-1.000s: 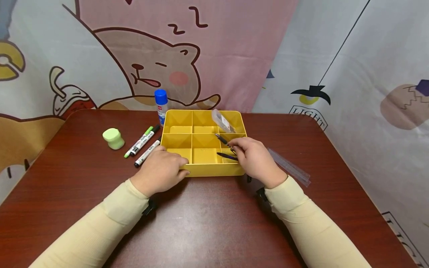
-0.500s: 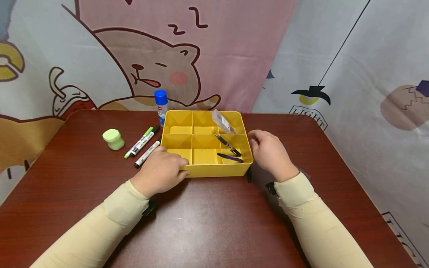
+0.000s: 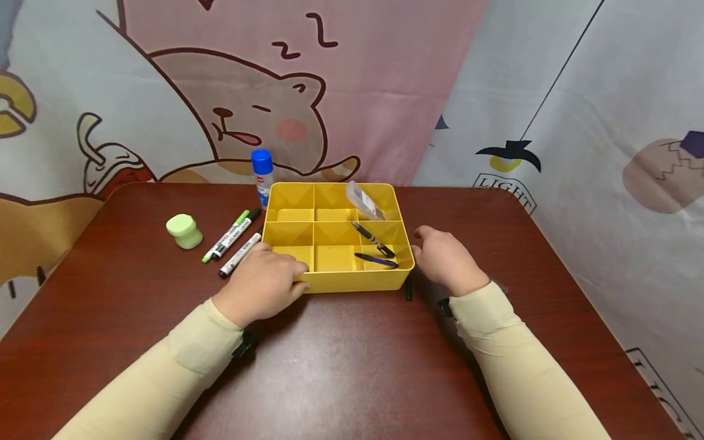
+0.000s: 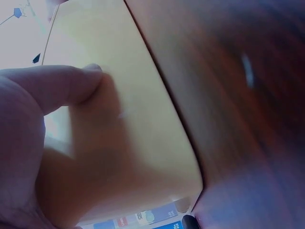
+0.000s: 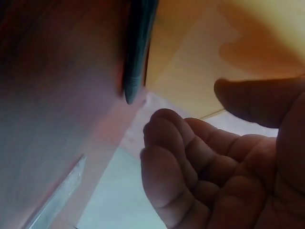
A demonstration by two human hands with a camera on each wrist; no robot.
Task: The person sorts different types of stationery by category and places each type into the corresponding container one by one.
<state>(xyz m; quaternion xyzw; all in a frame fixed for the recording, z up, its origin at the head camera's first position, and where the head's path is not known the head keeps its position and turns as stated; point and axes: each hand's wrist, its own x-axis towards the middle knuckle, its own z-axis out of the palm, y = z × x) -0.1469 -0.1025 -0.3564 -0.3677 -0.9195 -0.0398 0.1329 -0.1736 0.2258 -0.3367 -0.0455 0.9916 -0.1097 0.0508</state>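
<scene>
Left hand (image 3: 261, 284) pinching the yellow box's (image 3: 357, 281) wall, right hand (image 3: 448, 260) loosely curved beside it, holding nothing, "LIGHT" printed on the backdrop (image 3: 385, 91), blue-capped tube's (image 3: 263, 179) label illegible

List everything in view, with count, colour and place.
Table: one, red-brown, under it all.
Box: one, yellow, six compartments, mid-table.
Case: one, clear, tilted, box's back right.
Pens: two, dark, box's front right.
Loose pen: one, black, by the box's front right corner.
Strip: one, clear, near the right hand.
Glue stick: one, blue and white, box's back left.
White markers: two, black-capped, left of box.
Green marker: one, beside those.
Block: one, pale green, table's left.
Backdrop: cartoon-printed, multicoloured, behind.
Sleeves: two, cream.
Left hand: one, gripping box's front left.
Right hand: one, holding nothing, right of box.
</scene>
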